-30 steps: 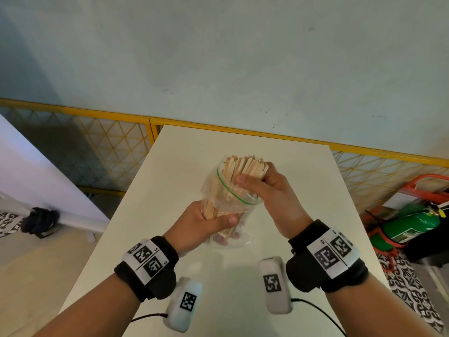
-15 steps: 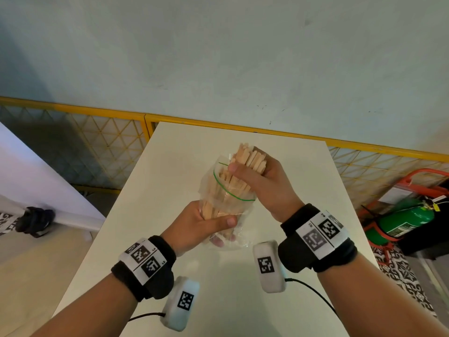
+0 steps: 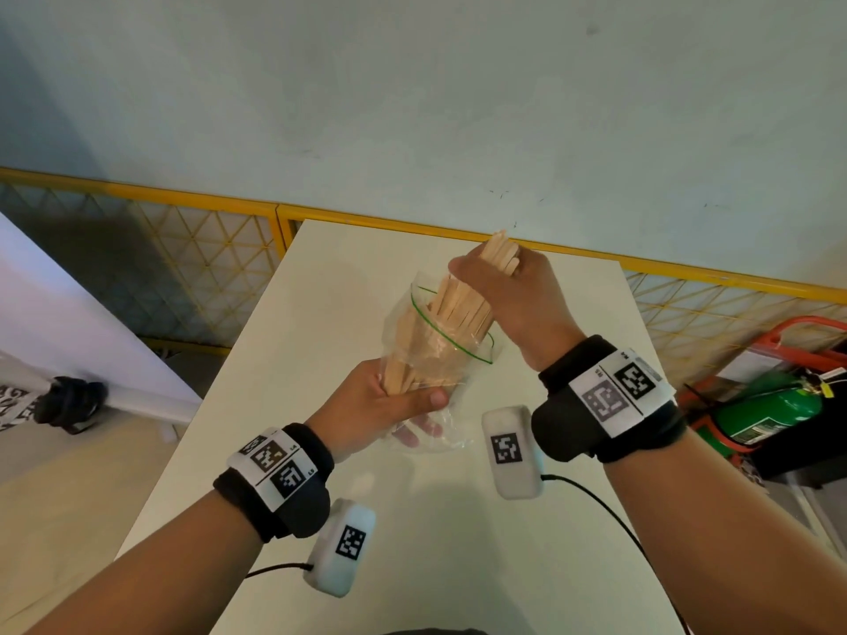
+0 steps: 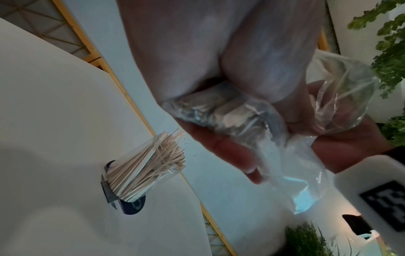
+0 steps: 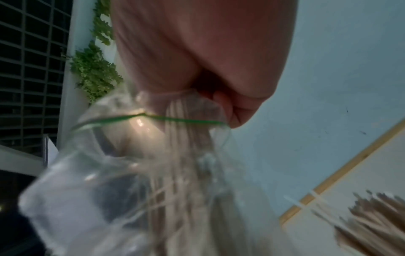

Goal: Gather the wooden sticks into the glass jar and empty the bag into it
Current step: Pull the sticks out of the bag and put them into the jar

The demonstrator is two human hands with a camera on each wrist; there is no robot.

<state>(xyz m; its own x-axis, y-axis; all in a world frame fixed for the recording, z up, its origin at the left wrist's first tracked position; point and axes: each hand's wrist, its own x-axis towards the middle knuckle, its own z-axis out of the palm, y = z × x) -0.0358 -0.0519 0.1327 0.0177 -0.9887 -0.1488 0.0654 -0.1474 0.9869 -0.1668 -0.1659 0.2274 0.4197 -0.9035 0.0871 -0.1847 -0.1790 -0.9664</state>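
- Head view: right hand (image 3: 518,295) is higher and farther than a second ago, its grip closed round the top ends of the wooden sticks (image 3: 458,304), which now stand well out of the bag (image 3: 440,355). Judgement: the bundle is about half drawn; the bag is not yet emptied.
- Head view: left hand (image 3: 385,405) has its grip wrapped round the bag's lower part, held above the white surface (image 3: 412,543). Bag is clear plastic with a green seal line, mouth open.
- Left wrist view: glass jar (image 4: 140,173) stands on the surface, left of the hands, already crowded with pale sticks.
- Right wrist view: blurred; bag mouth and stick shafts hang below the palm, jar sticks at lower right.
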